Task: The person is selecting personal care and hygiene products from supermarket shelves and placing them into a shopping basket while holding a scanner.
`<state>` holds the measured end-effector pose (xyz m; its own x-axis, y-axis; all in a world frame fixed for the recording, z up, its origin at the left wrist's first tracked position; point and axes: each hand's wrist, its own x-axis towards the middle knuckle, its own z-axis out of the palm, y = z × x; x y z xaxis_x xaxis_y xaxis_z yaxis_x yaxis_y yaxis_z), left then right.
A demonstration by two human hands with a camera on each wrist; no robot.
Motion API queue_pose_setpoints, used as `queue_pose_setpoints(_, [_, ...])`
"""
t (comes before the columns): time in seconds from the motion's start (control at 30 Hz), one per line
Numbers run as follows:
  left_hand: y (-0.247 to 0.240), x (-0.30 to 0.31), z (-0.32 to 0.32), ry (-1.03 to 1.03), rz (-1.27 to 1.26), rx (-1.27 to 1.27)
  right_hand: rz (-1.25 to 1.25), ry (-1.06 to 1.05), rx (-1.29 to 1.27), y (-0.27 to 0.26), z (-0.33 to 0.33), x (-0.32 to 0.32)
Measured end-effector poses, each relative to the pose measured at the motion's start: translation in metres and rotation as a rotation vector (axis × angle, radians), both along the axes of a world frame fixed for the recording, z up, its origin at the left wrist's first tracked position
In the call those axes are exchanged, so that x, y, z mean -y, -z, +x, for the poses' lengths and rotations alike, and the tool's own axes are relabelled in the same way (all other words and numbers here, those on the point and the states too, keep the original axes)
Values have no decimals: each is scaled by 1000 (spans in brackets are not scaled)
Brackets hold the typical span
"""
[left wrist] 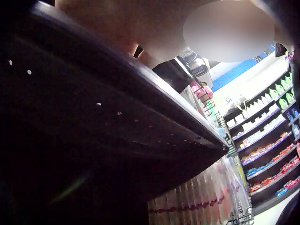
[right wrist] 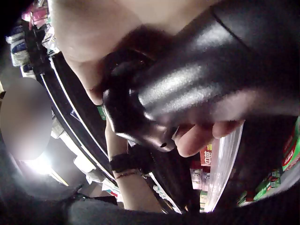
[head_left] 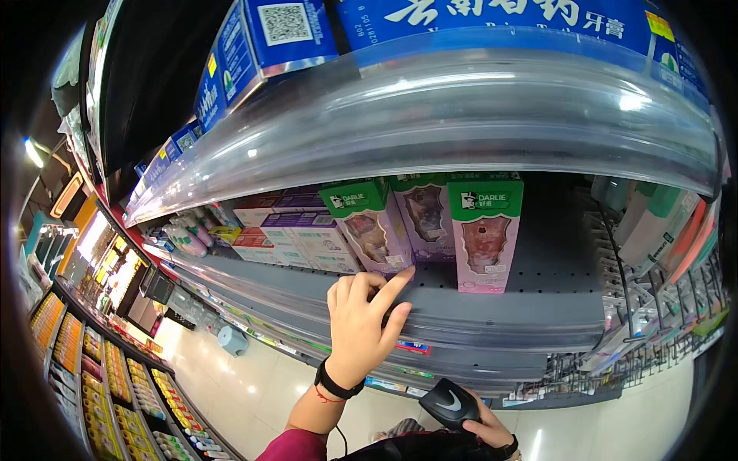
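Observation:
In the head view my left hand [head_left: 361, 311] reaches up to the shelf [head_left: 538, 307], its index finger and thumb extended. The index fingertip overlaps the lower front of a pink-purple Darlie toothpaste box [head_left: 369, 227] with a green top. A second Darlie box [head_left: 425, 215] stands just behind and to the right; another Darlie box [head_left: 486, 238] stands upright farther right. Lower down, my right hand [head_left: 492, 430] holds a black barcode scanner [head_left: 446, 403]. The right wrist view shows the scanner body [right wrist: 187, 84] close up, fingers wrapped around its handle.
A clear plastic shelf lip [head_left: 430, 123] crosses above the boxes, with blue toothpaste boxes [head_left: 492, 19] over it. White and purple cartons [head_left: 307, 238] stand to the left. Wire hooks with hanging packs [head_left: 661, 230] jut out at right. The left wrist view faces a dark perforated shelf underside [left wrist: 108, 122].

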<state>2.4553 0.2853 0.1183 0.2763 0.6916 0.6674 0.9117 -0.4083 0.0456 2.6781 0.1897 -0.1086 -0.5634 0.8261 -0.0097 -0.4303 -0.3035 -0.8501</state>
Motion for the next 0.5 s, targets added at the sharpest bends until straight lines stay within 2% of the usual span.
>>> queue_pose_setpoints(0.1, [2,0,-2,-2,13,7,63,9,16,-4,-6,3])
queue_pose_setpoints(0.43, [7,2,-7,-20,13,59,-24,51,9,-3,-10,17])
queue_pose_setpoints(0.5, [10,4,-15,94,61,97,-39,25,11,-1,-14,19])
